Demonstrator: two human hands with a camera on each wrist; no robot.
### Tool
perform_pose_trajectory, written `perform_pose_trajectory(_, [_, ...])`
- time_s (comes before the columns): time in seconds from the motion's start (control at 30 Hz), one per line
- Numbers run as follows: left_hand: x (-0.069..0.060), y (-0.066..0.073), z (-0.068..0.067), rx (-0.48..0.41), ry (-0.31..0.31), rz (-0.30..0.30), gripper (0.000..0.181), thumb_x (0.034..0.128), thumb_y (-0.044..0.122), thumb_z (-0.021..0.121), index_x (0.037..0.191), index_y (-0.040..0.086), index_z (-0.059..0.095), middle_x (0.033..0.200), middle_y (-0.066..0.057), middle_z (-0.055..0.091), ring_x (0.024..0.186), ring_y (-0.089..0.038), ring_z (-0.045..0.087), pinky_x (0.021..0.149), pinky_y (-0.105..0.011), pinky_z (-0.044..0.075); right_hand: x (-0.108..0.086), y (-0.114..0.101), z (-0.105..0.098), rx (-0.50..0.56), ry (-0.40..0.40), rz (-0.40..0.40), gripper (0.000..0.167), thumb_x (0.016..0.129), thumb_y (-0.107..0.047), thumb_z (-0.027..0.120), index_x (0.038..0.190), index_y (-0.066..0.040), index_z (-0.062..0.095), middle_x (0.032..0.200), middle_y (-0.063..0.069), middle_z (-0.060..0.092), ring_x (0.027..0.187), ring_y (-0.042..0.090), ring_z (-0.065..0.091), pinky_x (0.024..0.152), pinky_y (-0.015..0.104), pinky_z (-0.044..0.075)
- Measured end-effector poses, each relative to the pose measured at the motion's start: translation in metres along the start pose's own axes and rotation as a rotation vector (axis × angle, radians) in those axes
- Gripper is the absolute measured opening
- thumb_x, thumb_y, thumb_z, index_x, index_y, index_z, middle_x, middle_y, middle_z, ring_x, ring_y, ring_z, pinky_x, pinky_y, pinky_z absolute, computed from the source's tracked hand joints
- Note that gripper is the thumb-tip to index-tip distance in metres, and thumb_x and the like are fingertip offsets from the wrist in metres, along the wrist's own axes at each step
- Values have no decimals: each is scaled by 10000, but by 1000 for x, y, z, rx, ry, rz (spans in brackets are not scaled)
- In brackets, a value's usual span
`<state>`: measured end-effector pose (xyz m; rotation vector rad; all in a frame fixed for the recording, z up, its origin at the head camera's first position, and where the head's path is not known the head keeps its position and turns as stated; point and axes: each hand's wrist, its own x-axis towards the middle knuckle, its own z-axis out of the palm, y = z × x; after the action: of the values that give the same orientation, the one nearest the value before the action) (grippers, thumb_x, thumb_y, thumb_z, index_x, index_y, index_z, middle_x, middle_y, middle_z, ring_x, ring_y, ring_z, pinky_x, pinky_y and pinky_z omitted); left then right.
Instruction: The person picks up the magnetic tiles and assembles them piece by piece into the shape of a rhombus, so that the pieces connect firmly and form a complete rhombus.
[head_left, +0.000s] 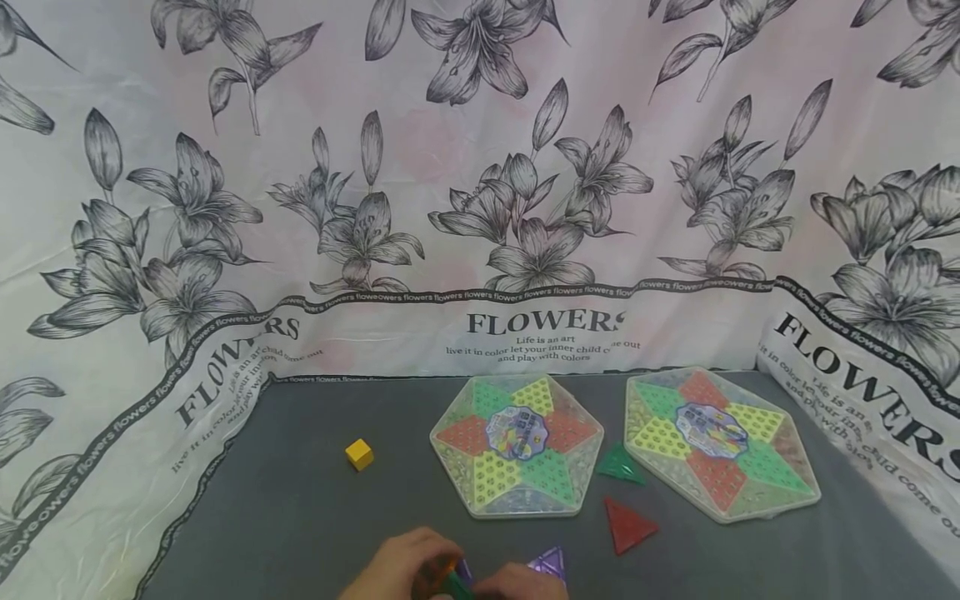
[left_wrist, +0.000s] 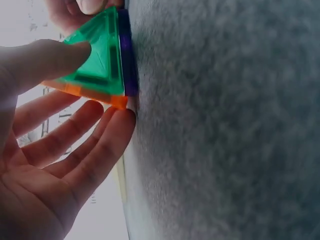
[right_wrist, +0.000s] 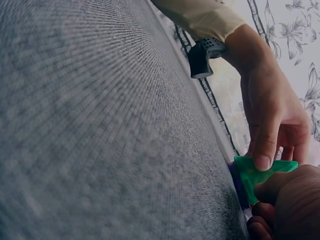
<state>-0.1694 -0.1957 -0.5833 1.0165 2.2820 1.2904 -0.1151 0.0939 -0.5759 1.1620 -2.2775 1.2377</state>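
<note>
At the bottom of the head view both hands meet over a small build of translucent triangular tiles. My left hand (head_left: 408, 562) has its thumb on the face of the green triangular tile (left_wrist: 102, 52), and its fingers are behind against an orange tile (left_wrist: 90, 93). A dark purple tile (left_wrist: 128, 50) lies under these two, along the grey surface. From the opposite side my right hand (right_wrist: 300, 200) pinches the green tile's other edge; most of its fingers are hidden. Just beyond the right hand lies a loose purple triangular tile (head_left: 551, 562).
A red triangular tile (head_left: 630, 525) and a green triangular tile (head_left: 621, 464) lie to the right. Behind are two hexagonal game boards (head_left: 465, 492), (head_left: 780, 492) with star patterns. A yellow cube (head_left: 360, 454) sits at left on the grey table (head_left: 300, 500). Floral cloth (head_left: 375, 333) encloses the back and sides.
</note>
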Motion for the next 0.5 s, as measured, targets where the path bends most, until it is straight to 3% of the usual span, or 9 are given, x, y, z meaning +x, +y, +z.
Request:
perform_pose_trajectory(0.1, [-4,9,-4,87,50,17,397,1032,349,784,1404,239,703,1242,82,724,1033,34,652,781,-230,594,3,-5,-7,-25,-93,25,219,931,-126,798,1150,-128,803,983,-12,787,897,-44,674,729,86,494])
perform_pose_trajectory(0.2, [-9,34,-14,144,88,-15,406,1019,324,806,1394,196,716,1226,36,747,988,28,645,746,-233,583,7,-9,-14,-49,-172,43,239,938,-153,780,1173,-108,792,1023,9,790,941,-11,689,759,108,509])
perform_pose_trajectory(0.33, [-15,74,-31,219,135,-62,423,985,221,842,1381,131,724,1242,-14,770,1015,-3,666,800,-274,611,9,-12,-20,-60,-210,47,253,943,-172,789,1188,-109,782,1039,13,792,969,31,712,776,122,524])
perform_pose_trajectory(0.43, [-18,88,-39,291,183,-59,433,960,145,855,1375,122,735,1255,-17,789,1062,-24,691,853,-297,622,10,-12,-21,-67,-253,38,275,951,-179,789,1212,-98,771,1067,24,794,1000,57,722,799,137,535])
perform_pose_trajectory(0.5, [-20,89,-43,323,212,-63,436,946,104,857,1367,135,748,1256,-8,797,1066,-31,705,857,-301,630,7,-9,-19,-23,-225,27,268,974,-169,787,1234,-107,770,1090,23,804,1015,66,738,828,142,551])
